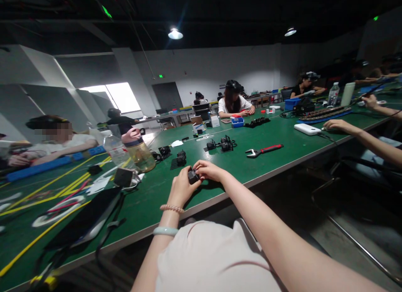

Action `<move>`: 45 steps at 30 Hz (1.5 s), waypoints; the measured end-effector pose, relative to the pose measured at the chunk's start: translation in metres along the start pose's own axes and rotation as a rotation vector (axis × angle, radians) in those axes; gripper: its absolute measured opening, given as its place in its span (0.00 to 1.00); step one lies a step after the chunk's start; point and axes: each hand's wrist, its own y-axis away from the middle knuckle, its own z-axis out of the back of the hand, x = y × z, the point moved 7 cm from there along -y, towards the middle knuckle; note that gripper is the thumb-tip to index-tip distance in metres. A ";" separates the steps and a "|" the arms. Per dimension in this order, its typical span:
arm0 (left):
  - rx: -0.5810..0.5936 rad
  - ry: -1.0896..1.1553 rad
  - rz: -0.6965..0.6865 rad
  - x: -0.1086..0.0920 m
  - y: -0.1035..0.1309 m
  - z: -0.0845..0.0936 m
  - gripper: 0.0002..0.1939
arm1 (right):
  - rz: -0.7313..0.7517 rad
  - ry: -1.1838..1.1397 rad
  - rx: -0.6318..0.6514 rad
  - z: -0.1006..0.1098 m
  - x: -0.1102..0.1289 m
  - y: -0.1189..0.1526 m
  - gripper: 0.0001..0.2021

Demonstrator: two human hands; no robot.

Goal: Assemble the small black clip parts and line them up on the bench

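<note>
Near the table's front edge, a small, dark, block-like part (192, 176) sits between my two hands. My left hand (181, 186) is closed around it from the left, a beaded bracelet and a pale bangle on that wrist. From the right, my right hand (211, 171) has its fingertips pinched at the same part, which partly hides them. Just beyond stand similar black parts: one block with comb-like prongs (179, 158) and a small group (225, 143) farther right. An adjustable wrench (264, 151) with red-and-black handle lies right of these.
A pink-lidded bottle (140, 151), a clear plastic bottle (115, 149) and a dark phone-like slab (86, 214) are on the left. A white power bank (307, 129) lies by a co-worker's hand (339, 125). A blue bin (237, 122) stands before a person across the green table (220, 187).
</note>
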 end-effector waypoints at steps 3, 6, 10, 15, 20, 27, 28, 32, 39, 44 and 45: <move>-0.003 0.000 0.005 0.000 0.000 0.000 0.30 | -0.001 -0.021 0.009 0.000 -0.001 0.000 0.10; -0.005 0.006 0.011 0.000 0.000 0.000 0.30 | 0.002 -0.025 0.007 0.000 0.000 0.000 0.11; -0.003 0.010 0.009 0.000 -0.001 0.000 0.30 | -0.009 -0.017 -0.003 0.002 -0.001 -0.001 0.11; 0.000 0.003 0.005 0.000 -0.001 -0.001 0.30 | -0.020 -0.011 -0.019 0.003 -0.003 -0.001 0.11; 0.009 0.001 -0.002 0.000 -0.001 -0.002 0.30 | 0.008 -0.007 -0.012 0.002 -0.001 -0.001 0.11; 0.001 -0.001 -0.010 -0.001 -0.001 -0.001 0.30 | -0.031 0.001 -0.043 0.005 -0.006 -0.003 0.10; 0.001 -0.004 -0.007 -0.001 -0.001 -0.001 0.30 | -0.033 0.003 -0.045 0.005 -0.006 -0.004 0.10; 0.009 -0.011 0.002 -0.002 -0.001 -0.001 0.30 | -0.049 0.011 -0.053 0.006 -0.007 -0.004 0.10; 0.014 -0.003 0.003 -0.003 -0.001 -0.001 0.30 | -0.038 0.001 -0.048 0.006 -0.007 -0.004 0.09; 0.017 0.001 0.019 -0.003 -0.001 0.000 0.30 | -0.047 0.017 -0.061 0.006 -0.006 -0.003 0.09; 0.016 0.002 0.017 -0.003 -0.001 0.000 0.30 | -0.047 0.015 -0.061 0.006 -0.006 -0.003 0.09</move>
